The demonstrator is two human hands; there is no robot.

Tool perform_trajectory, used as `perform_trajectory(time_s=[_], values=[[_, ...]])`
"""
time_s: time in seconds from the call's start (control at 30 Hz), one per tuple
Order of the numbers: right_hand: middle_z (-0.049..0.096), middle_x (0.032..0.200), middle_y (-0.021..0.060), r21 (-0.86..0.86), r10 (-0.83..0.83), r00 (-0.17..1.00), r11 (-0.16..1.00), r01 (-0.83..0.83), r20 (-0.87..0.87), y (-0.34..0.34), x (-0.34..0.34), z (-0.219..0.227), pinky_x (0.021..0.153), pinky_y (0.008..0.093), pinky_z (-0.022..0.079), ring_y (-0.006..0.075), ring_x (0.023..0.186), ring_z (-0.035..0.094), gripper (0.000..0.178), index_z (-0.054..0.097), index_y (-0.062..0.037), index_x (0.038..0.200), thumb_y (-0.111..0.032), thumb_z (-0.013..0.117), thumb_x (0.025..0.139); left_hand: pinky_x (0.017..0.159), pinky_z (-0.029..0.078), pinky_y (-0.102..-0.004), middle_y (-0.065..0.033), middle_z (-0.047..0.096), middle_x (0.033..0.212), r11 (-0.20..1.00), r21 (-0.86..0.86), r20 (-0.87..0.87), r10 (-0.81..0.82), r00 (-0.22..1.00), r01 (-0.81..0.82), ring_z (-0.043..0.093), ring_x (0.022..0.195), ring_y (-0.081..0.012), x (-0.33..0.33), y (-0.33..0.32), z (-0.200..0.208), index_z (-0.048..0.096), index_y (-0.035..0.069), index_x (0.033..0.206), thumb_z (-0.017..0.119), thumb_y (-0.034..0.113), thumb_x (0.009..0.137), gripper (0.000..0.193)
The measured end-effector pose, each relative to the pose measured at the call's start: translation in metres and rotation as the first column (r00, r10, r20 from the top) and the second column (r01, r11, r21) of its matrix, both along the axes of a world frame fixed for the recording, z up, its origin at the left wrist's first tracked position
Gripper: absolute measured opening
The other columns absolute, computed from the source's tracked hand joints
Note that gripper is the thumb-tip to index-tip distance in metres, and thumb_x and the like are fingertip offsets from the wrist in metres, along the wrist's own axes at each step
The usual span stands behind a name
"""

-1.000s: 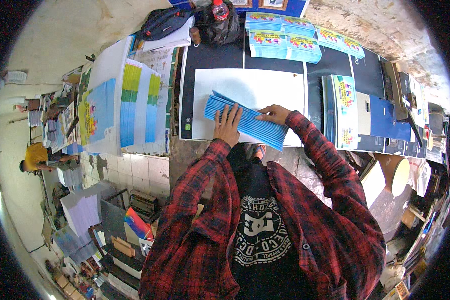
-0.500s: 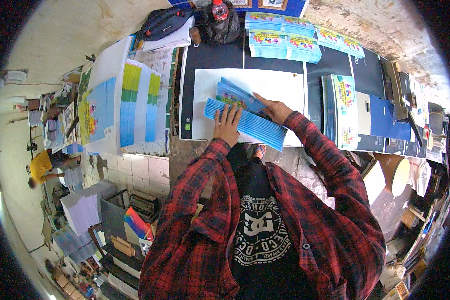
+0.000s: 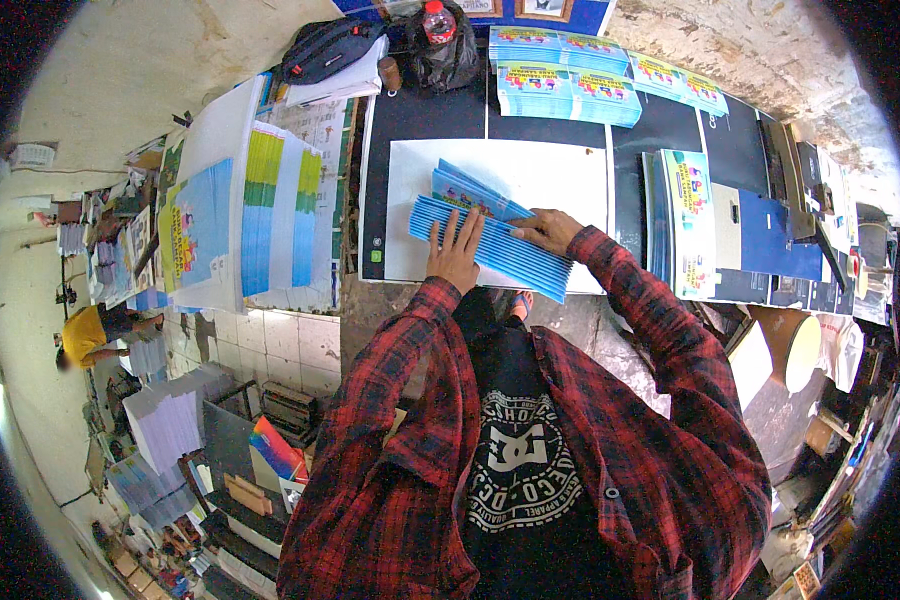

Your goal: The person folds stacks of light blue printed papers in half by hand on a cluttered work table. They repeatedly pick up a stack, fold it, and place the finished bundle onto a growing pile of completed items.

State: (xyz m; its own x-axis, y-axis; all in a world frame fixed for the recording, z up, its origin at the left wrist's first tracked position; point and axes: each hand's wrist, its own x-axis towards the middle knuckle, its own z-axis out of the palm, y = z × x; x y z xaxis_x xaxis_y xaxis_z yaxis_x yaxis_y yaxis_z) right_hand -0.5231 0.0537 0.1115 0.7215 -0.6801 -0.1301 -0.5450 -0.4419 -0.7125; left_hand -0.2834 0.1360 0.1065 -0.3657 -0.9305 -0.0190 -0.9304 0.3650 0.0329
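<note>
1. Tall piles of printed sheets sit at the worktop's left edge.
2. The left hand lies flat, fingers spread, on the fanned blue booklets near the front edge.
3. The right hand presses on them too, fingers bent, holding nothing.
4. More booklets lie on the right.

**Paper, cloth and a dark worktop**

The fanned blue booklets are thin printed paper with a slight sheen, lying on a matt white sheet. The worktop beneath looks smooth, dark and faintly glossy. The sleeves are soft checked flannel — red and black. At the far edge, a black fabric bag.
</note>
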Motion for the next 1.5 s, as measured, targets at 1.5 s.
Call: perform_trajectory(time_s=[1.5], values=[[0.058, 0.112, 0.0228, -0.1, -0.07, 0.985, 0.993, 0.055, -0.156, 0.009, 0.016, 0.013, 0.075, 0.046, 0.053, 0.038, 0.087, 0.064, 0.062, 0.037, -0.0059, 0.136, -0.038, 0.056, 0.087, 0.113, 0.01, -0.0529, -0.0057, 0.016, 0.154, 1.0, 0.01, -0.01, -0.008, 1.0, 0.008, 0.015, 0.141, -0.0294, -0.001, 0.0, -0.002, 0.023, 0.013, 0.147, 0.067, 0.022, 0.066, 0.092]])
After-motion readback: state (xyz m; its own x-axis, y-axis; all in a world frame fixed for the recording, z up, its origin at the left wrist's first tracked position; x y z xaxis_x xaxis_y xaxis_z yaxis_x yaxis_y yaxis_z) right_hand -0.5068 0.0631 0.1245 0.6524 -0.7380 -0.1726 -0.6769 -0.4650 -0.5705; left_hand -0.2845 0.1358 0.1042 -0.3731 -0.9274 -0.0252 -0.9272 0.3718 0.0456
